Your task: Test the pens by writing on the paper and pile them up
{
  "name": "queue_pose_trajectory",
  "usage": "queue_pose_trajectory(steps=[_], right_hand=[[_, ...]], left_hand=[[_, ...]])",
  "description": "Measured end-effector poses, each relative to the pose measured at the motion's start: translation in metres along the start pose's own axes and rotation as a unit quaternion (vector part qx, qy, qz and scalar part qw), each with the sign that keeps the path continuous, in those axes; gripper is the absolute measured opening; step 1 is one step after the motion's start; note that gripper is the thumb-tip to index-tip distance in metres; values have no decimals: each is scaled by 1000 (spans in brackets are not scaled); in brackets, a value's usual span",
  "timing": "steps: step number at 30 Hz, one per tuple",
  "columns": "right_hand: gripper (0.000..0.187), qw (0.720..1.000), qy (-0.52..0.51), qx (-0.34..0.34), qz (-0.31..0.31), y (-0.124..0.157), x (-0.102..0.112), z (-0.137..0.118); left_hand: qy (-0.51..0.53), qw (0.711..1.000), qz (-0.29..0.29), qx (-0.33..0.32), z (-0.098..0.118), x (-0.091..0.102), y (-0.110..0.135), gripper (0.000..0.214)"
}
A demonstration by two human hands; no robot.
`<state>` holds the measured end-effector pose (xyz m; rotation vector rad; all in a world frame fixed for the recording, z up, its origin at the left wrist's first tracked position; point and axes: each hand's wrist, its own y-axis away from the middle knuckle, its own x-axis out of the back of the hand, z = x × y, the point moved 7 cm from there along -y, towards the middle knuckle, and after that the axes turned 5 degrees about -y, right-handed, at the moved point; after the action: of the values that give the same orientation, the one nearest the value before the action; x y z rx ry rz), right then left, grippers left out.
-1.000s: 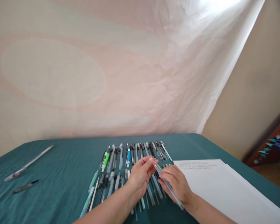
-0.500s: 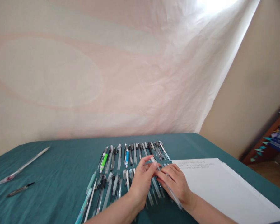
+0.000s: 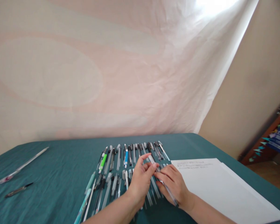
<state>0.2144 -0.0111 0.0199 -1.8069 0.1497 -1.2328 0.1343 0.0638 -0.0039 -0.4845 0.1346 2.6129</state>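
Observation:
A clear pen [image 3: 169, 190] with a pale cap end slants between my two hands, over the rows of pens. My left hand [image 3: 143, 174] pinches its upper end between thumb and fingers. Lower down the barrel, my right hand [image 3: 174, 183] has its fingers closed on the same pen. Below and around the hands lie several pens in two rows, among them a green-gripped pen [image 3: 102, 163] and a blue-gripped pen [image 3: 126, 158] in the far row. Part of the near row is hidden behind my hands and forearms.
White paper sheets [image 3: 224, 189] with faint handwriting lie at the right on the green tablecloth [image 3: 60, 174]. At the far left are a long white pen-like stick [image 3: 25, 165] and a dark pen [image 3: 18, 190]. A pale curtain [image 3: 130, 77] hangs behind.
The pen's lower end has shifted slightly left and up, with my right hand moving a little left. Both hands still grip it. The whole view has shifted slightly.

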Motion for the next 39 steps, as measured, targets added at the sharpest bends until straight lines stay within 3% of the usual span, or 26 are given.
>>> queue_pose_trajectory(steps=[5,13,26,31,35,39], right_hand=[[30,999,-32,-11,-23,1,0,-4],[35,998,-62,-15,-12,11,-7,3],[30,997,-73,-11,38,10,1,0],[30,989,-89,-100,58,6,7,10],[7,970,-126,-201,45,1,8,20],[14,953,-140,-266,47,-4,15,32]], left_hand=[[-2,997,55,-51,15,14,-9,52],[14,996,-41,-79,16,-10,6,69],[6,994,-60,-93,25,-16,8,59],[-10,992,-29,-126,34,-12,8,59],[-39,985,-3,-169,37,-3,1,55],[-99,959,76,-256,66,3,-1,51]])
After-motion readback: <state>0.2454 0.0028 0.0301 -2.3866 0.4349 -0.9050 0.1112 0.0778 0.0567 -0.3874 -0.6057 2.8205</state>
